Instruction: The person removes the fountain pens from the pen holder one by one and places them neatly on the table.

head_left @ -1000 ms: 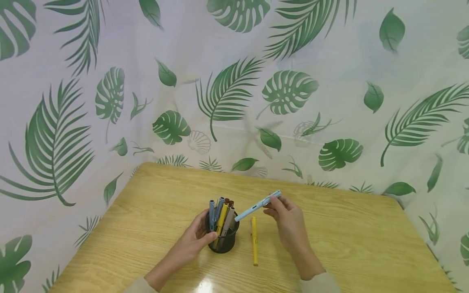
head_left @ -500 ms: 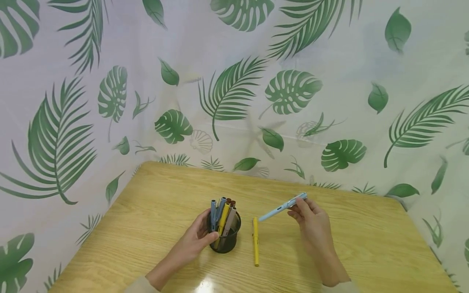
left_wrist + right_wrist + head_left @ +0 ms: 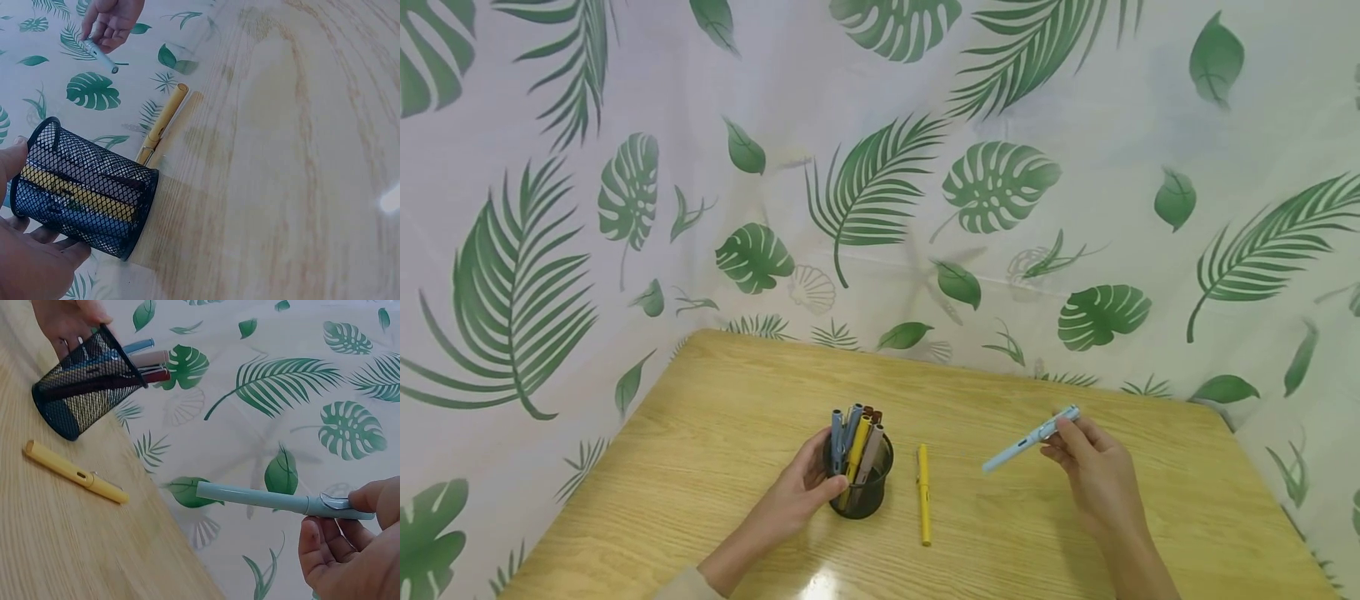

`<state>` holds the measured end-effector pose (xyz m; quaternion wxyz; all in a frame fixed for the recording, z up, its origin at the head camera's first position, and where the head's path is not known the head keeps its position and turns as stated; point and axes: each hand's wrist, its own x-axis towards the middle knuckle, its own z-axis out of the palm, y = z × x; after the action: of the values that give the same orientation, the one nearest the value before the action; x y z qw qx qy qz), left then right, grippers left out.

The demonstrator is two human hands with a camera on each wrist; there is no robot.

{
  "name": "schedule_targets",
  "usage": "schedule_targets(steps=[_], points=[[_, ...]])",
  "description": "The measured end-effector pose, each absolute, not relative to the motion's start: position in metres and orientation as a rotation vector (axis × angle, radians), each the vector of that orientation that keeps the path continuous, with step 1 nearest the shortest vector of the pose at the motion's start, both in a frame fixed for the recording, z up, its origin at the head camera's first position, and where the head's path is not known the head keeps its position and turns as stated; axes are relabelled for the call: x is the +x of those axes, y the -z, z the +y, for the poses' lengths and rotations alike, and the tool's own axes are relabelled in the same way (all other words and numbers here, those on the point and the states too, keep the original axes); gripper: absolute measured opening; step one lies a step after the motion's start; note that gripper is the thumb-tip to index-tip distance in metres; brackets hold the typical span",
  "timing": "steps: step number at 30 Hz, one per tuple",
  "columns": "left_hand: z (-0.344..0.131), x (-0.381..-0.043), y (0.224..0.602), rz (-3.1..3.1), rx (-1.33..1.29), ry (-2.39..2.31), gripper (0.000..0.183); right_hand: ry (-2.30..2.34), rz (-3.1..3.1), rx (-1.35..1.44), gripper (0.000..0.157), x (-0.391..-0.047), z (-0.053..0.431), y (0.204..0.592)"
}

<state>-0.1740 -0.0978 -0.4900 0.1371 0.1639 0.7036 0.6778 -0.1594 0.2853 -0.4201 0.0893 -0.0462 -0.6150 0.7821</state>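
My left hand (image 3: 797,492) grips a black mesh pen holder (image 3: 87,187) from its left side, thumb at the near rim. Several capped pens stand in the holder: blue-grey, yellow (image 3: 858,450), taupe (image 3: 871,454) and dark red. Over the table to the right, my right hand (image 3: 1093,471) pinches a light blue pen (image 3: 256,497) by its cap end, near the metal clip. The pen slants down to the left, its lower end pointing toward the holder side. Between the two hands a yellow pen (image 3: 924,496) lies on the table, apart from both.
The wooden table (image 3: 700,442) has its far edge against a white cloth (image 3: 880,275) printed with green leaves. Another stretch of this cloth borders the table on the left. A bright light reflection shows near the front.
The right hand has carried the light blue pen rightward, away from the pen holder and past the yellow pen lying on the table. The left hand and the holder have stayed put.
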Motion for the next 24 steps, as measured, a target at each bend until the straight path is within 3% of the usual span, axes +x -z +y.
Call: schedule_targets(steps=[24], points=[[-0.098, -0.174, 0.491, 2.051, 0.464, -1.965, 0.078, -2.177, -2.148, -0.233, 0.024, -0.165, 0.282, 0.44]])
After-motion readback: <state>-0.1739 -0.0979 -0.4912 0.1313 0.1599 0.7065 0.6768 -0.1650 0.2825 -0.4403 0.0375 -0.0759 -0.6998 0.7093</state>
